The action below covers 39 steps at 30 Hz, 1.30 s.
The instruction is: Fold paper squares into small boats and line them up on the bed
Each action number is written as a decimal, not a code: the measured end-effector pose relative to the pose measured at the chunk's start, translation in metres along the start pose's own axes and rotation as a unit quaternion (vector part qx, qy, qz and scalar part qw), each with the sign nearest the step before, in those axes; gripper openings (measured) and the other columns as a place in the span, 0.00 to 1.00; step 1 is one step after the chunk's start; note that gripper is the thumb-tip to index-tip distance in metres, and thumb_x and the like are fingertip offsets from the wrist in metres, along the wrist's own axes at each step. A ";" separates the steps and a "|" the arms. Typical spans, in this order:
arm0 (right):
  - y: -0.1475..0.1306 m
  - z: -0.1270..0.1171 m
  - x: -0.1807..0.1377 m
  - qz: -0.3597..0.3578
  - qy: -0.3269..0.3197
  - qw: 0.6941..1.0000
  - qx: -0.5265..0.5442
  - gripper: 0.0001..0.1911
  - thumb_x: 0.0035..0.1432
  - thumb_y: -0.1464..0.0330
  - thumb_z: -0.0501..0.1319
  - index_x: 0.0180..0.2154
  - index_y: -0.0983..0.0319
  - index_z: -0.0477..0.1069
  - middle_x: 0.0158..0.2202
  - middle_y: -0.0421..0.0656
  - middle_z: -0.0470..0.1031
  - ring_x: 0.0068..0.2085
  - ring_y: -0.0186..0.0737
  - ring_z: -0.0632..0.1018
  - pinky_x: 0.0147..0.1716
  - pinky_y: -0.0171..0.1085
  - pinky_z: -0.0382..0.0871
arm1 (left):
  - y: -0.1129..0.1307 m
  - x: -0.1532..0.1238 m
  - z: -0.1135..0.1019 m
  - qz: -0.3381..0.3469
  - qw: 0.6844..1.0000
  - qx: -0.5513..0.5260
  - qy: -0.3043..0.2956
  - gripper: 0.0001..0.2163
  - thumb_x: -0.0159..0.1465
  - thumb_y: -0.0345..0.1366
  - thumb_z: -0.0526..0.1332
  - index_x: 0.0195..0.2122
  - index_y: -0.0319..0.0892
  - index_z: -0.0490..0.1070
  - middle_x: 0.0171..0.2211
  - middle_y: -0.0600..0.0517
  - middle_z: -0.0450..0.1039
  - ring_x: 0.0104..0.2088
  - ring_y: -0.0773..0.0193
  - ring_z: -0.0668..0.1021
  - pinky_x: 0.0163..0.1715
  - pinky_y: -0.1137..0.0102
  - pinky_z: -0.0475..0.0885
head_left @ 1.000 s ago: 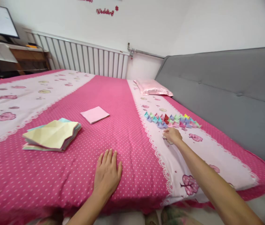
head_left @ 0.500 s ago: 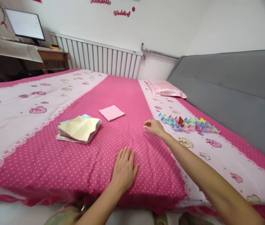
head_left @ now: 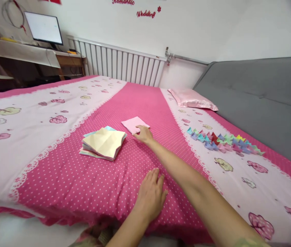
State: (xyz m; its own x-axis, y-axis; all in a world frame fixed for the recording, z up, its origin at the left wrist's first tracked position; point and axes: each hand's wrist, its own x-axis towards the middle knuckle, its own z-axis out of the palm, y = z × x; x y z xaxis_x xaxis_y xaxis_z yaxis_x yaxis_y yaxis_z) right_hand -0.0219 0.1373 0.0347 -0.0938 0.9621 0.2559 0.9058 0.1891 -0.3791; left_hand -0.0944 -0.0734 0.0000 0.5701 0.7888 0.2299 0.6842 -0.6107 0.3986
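Observation:
My right hand (head_left: 143, 134) reaches across the pink dotted bedspread (head_left: 83, 178) and its fingers rest on the near corner of a pink square of paper (head_left: 134, 124). I cannot see whether the fingers pinch the sheet or only touch it. My left hand (head_left: 150, 195) lies flat and open on the bedspread near the front edge, holding nothing. Just left of my right hand sits a stack of creased coloured paper (head_left: 104, 143) with a pale yellow sheet on top. A cluster of several small folded paper shapes (head_left: 222, 141) in mixed colours lies on the pale strip at the right.
A pink satin pillow (head_left: 192, 99) lies at the far right by a grey padded headboard (head_left: 261, 99). A white radiator (head_left: 119, 65) runs along the back wall. A monitor (head_left: 44, 29) stands on a desk (head_left: 27, 55) at the far left.
My right hand has left the folded shapes on the pale strip and swept left to the pink square of paper. The view has turned left. My left hand stays flat on the bedspread.

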 end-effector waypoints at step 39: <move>0.025 -0.040 -0.008 0.119 0.177 0.962 0.170 0.12 0.52 0.63 0.59 0.37 0.60 0.75 0.39 0.45 0.78 0.38 0.39 0.77 0.38 0.36 0.69 | -0.006 -0.004 -0.009 0.011 1.000 -0.013 -0.017 0.19 0.60 0.36 0.52 0.52 0.36 0.63 0.56 0.40 0.60 0.55 0.52 0.64 0.55 0.59 0.59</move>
State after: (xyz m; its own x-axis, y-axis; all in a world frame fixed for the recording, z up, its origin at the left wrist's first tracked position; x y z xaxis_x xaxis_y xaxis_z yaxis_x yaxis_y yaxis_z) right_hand 0.0182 0.1268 0.0584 0.3008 0.8703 0.3901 0.6907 0.0832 -0.7183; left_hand -0.1049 -0.0723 0.0051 0.6002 0.7724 0.2076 0.6597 -0.6248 0.4176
